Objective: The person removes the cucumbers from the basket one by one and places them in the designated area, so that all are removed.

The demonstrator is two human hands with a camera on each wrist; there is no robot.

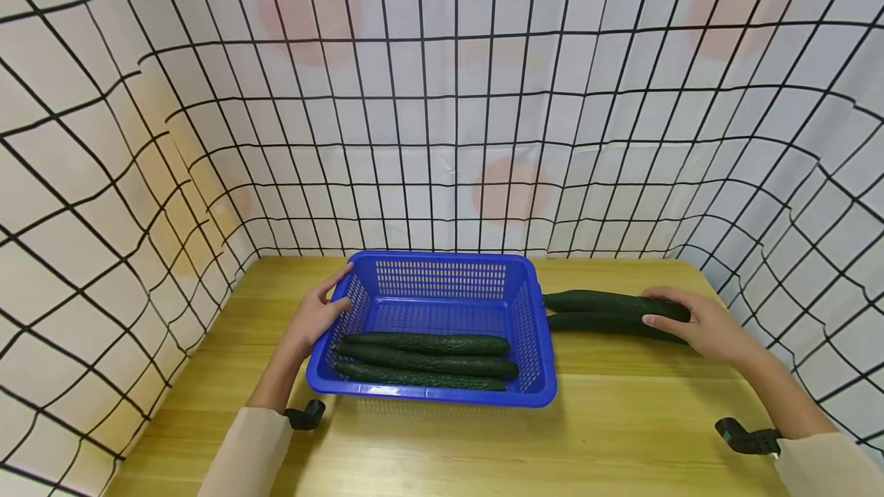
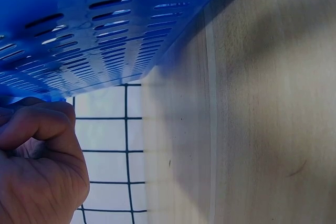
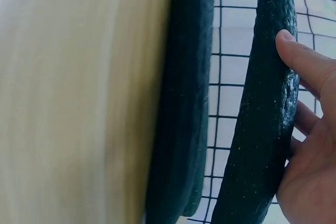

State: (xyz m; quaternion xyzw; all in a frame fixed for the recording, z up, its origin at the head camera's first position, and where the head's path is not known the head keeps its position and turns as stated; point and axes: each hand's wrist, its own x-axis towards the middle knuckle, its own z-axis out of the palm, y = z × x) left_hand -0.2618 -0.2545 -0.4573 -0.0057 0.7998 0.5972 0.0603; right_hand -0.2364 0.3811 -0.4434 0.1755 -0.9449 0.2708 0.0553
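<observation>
A blue plastic basket (image 1: 442, 397) with slotted walls stands at mid-table, holding three dark green cucumbers (image 1: 442, 363) laid side by side near its front wall. My left hand (image 1: 319, 318) grips the basket's left rim, thumb on the inner side; curled fingers show by the wall in the left wrist view. To the right of the basket, my right hand (image 1: 706, 326) holds a cucumber (image 3: 257, 124) between thumb and fingers, lifted off the table in the right wrist view. Another cucumber (image 3: 184, 103) lies on the table beside it, with a green edge of a further one partly hidden behind.
The wooden table (image 1: 449, 451) extends in front of the basket and on both sides. A black wire grid (image 1: 456, 121) over pale sheeting surrounds the back and sides. Small black devices (image 1: 305, 414) are worn at both wrists.
</observation>
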